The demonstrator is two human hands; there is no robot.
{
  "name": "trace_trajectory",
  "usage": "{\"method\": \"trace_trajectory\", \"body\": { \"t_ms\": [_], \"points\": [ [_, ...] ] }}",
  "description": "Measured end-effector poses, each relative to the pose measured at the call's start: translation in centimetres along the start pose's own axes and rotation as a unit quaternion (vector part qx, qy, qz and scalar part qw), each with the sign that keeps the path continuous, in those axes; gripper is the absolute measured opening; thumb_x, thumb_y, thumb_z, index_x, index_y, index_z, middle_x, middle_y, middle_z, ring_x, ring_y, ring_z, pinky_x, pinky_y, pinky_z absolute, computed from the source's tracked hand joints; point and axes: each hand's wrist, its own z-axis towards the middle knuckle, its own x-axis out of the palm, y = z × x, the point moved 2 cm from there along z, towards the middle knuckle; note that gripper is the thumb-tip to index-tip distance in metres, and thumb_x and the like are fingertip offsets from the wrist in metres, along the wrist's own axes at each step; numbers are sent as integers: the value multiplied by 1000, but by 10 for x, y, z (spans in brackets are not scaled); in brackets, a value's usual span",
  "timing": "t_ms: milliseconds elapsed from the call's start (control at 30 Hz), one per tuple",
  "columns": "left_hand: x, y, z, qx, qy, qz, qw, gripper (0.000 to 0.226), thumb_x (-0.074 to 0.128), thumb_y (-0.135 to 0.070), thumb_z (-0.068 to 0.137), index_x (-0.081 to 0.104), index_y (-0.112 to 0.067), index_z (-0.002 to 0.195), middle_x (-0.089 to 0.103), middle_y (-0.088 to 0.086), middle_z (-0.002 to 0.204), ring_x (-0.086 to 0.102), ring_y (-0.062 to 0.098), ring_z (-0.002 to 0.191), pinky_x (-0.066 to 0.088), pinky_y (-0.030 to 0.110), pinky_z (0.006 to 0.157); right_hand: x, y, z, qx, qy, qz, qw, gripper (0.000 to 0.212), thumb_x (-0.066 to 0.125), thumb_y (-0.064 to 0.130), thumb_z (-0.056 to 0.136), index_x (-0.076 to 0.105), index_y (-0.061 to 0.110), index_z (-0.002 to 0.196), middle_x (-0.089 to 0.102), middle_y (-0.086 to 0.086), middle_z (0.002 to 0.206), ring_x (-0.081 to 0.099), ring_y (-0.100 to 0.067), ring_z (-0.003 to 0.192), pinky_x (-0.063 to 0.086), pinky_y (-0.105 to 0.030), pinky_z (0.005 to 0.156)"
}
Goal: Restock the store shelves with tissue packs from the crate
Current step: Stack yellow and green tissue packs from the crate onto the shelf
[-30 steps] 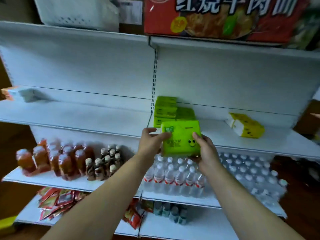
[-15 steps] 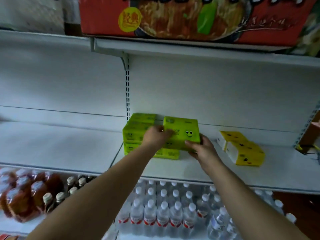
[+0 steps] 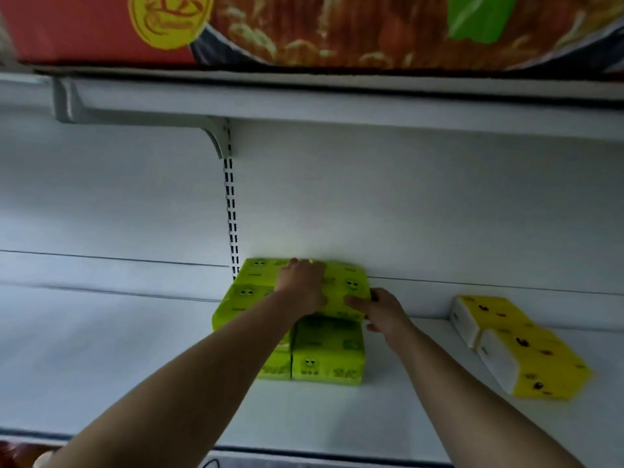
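We see the green tissue pack [image 3: 349, 287] atop the green stack [image 3: 327, 352] at the back edge of the shelf [image 3: 135, 366]. The left hand [image 3: 302, 285] lies flat on it, grip apart; the right hand [image 3: 383, 310] clamps its right end.

Bare shelf [image 3: 101, 366] left of green tissue stack [image 3: 327, 352], gap btwn stack & yellow packs [image 3: 526, 359], upper shelf [image 3: 337, 99] overhead

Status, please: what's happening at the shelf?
Left hand presses top green pack. Right hand holds its near edge. Pack atop green stack. Nothing in the way.
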Motion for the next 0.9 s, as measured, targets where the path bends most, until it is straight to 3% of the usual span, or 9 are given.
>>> {"method": "trace_trajectory", "body": {
  "t_ms": [100, 200, 333, 433, 533, 600, 667, 733, 900],
  "points": [
    [7, 10, 3, 0, -12, 46, 999, 47, 59, -33, 84, 47, -20, 127, 48, 8, 133, 36, 29, 127, 34, 37, 102, 4, -6, 10, -18, -10, -25, 999, 7, 70, 20, 82, 64, 20, 81, 62, -1, 80, 54, -5, 64, 42, -21, 58],
    [13, 13, 4, -10, -22, 31, 999, 43, 57, -26, 87, 48, -19, 129, 39, 10, 135, 36, 31, 127, 37, 38, 100, 8, -8, 17, -34, -22, -59, 997, 20, 71, 18, 82, 69, 13, 101, 65, -1, 82, 56, -7, 64, 41, -21, 56],
    [16, 10, 6, -14, -30, 26, 999, 41, 55, -18, 89, 47, -15, 129, 39, 10, 134, 35, 32, 128, 41, 38, 97, 11, -12, 27, -43, -36, -117, 992, 25, 73, 20, 79, 71, 12, 103, 71, -11, 101, 65, -25, 92, 47, -30, 77],
    [16, 9, 6, -16, -27, 30, 999, 42, 54, -16, 89, 45, -14, 130, 40, 10, 134, 35, 31, 129, 42, 38, 98, 11, -12, 29, -41, -39, -151, 987, 29, 72, 23, 79, 69, 12, 106, 70, -11, 105, 65, -25, 97, 46, -29, 79],
    [12, 10, 1, -14, -40, 19, 999, 46, 55, -17, 88, 43, -15, 132, 41, 10, 134, 37, 30, 128, 41, 38, 98, 9, -10, 22, -35, -39, -159, 986, 44, 71, 24, 81, 59, 8, 121, 63, -6, 117, 59, -26, 109, 43, -27, 82],
    [2, 12, -6, -13, -61, -7, 998, 49, 56, -19, 88, 41, -15, 134, 41, 10, 135, 37, 29, 127, 40, 37, 99, 4, -3, 12, -32, -62, -155, 985, 57, 71, 22, 81, 49, 8, 132, 56, -9, 127, 53, -28, 118, 41, -29, 92],
    [-12, 16, -20, -14, -91, -45, 995, 49, 57, -23, 89, 43, -16, 135, 44, 8, 136, 38, 27, 127, 38, 36, 100, 0, 11, -1, -68, -94, -151, 982, 55, 71, 17, 80, 51, 8, 131, 55, -13, 131, 53, -27, 118, 39, -29, 95],
    [-27, 21, -44, -13, -140, -92, 986, 47, 58, -26, 89, 47, -17, 134, 49, 8, 133, 42, 26, 125, 38, 34, 100, 1, 29, -21, -129, -111, -122, 978, 44, 69, 10, 80, 58, 7, 122, 62, -10, 122, 58, -22, 111, 40, -25, 90],
    [-52, 44, -142, -61, -309, -216, 924, 36, 65, -19, 84, 61, -12, 119, 64, 7, 110, 57, 25, 104, 43, 30, 90, 46, 65, -96, -250, -32, -16, 968, 20, 66, 0, 80, 67, 5, 100, 66, -4, 92, 59, -13, 86, 43, -20, 80]
  ]
}}
